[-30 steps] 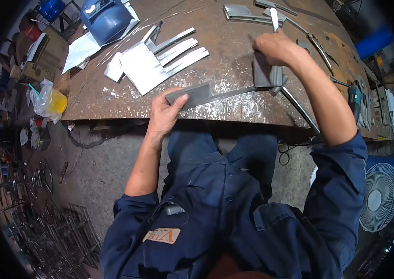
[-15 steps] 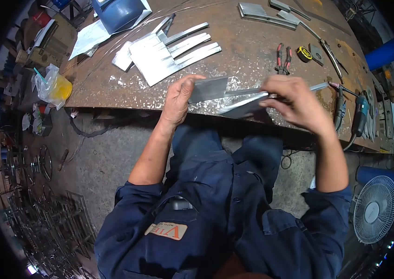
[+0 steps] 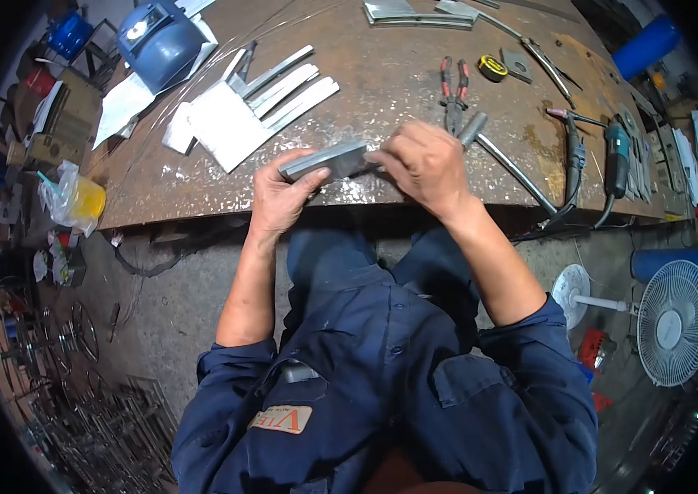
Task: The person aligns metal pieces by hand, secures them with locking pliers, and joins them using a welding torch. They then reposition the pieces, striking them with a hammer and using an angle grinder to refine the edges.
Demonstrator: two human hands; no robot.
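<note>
My left hand (image 3: 279, 196) is closed around flat grey metal plates (image 3: 326, 162), thumb on the near face, above the front edge of the workbench. They lie against each other, long edges roughly lined up. My right hand (image 3: 430, 169) has curled fingers, its fingertips at the right end of the plates. Whatever it pinches there is hidden. Just beyond that hand lies a hammer (image 3: 518, 174), its head partly behind my knuckles. Red-handled pliers (image 3: 453, 95) rest farther back.
Shiny flat metal pieces and strips (image 3: 230, 132) lie left on the bench (image 3: 365, 74). A welding helmet (image 3: 160, 45) sits behind them. To the right are a tape measure (image 3: 492, 68), a welding torch (image 3: 573, 144) and an angle grinder (image 3: 616, 160). A fan (image 3: 674, 323) stands at right.
The plate that was apart in my right hand now lies against the one in my left. My right hand has come closer to my left. The view has shifted, uncovering the hammer.
</note>
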